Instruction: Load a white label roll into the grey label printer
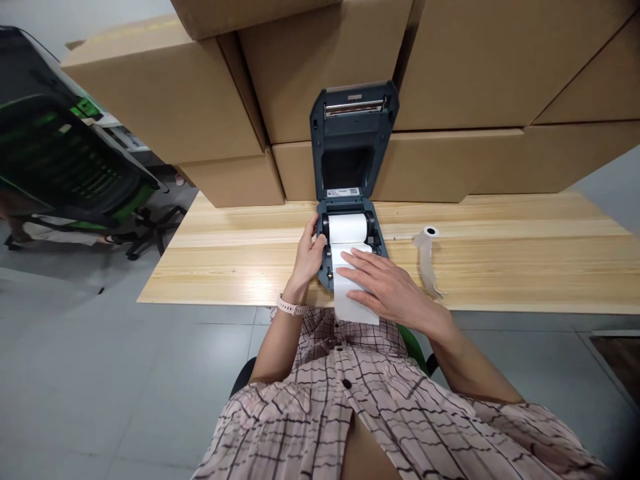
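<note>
A dark grey label printer (383, 248) stands on the wooden table with its lid (316, 143) raised. A white paper roll (347, 228) sits between the holders inside. From it a white paper strip (357, 312) runs toward me and hangs past the table's front edge. My left hand (307, 253) grips the printer's left side, thumb on the inner rim and fingers against the outer wall. My right hand (383, 283) lies across the strip, its fingers stretched out and slightly spread on the paper.
A small white paper roll (431, 232) with a loose curled end lies right of the printer on the table (525, 267). Cardboard boxes (325, 67) are stacked along the back, close behind the lid. An office chair (65, 160) stands at the left.
</note>
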`<state>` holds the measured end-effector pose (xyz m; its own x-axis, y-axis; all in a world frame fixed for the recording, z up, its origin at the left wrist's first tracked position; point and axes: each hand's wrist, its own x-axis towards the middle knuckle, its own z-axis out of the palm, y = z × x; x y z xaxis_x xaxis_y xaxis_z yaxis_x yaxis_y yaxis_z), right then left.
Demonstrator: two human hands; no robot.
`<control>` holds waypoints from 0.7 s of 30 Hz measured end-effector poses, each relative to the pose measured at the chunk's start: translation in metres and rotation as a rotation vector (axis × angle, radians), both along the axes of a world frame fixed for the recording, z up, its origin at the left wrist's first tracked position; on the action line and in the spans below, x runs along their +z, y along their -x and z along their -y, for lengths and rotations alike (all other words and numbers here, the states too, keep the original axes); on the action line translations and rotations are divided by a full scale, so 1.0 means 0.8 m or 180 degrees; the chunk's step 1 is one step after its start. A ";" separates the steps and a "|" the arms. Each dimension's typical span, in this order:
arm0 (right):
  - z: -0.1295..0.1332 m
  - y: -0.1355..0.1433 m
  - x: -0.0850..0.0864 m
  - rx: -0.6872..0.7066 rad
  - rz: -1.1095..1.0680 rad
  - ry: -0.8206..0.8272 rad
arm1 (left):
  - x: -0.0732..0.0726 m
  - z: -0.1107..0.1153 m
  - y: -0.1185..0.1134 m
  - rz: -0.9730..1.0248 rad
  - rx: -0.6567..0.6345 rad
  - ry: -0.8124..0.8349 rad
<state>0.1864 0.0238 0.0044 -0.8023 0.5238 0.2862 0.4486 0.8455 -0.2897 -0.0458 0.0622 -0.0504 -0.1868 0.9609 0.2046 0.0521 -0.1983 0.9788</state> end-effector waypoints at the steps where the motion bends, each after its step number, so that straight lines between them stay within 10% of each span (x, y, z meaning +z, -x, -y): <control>1: 0.000 0.000 -0.001 -0.0004 -0.0013 -0.0077 | -0.001 0.000 0.001 0.0099 -0.0058 0.0008; 21: 0.000 0.000 -0.002 0.0011 -0.0037 -0.0240 | 0.016 0.023 -0.012 0.0445 -0.0100 0.0257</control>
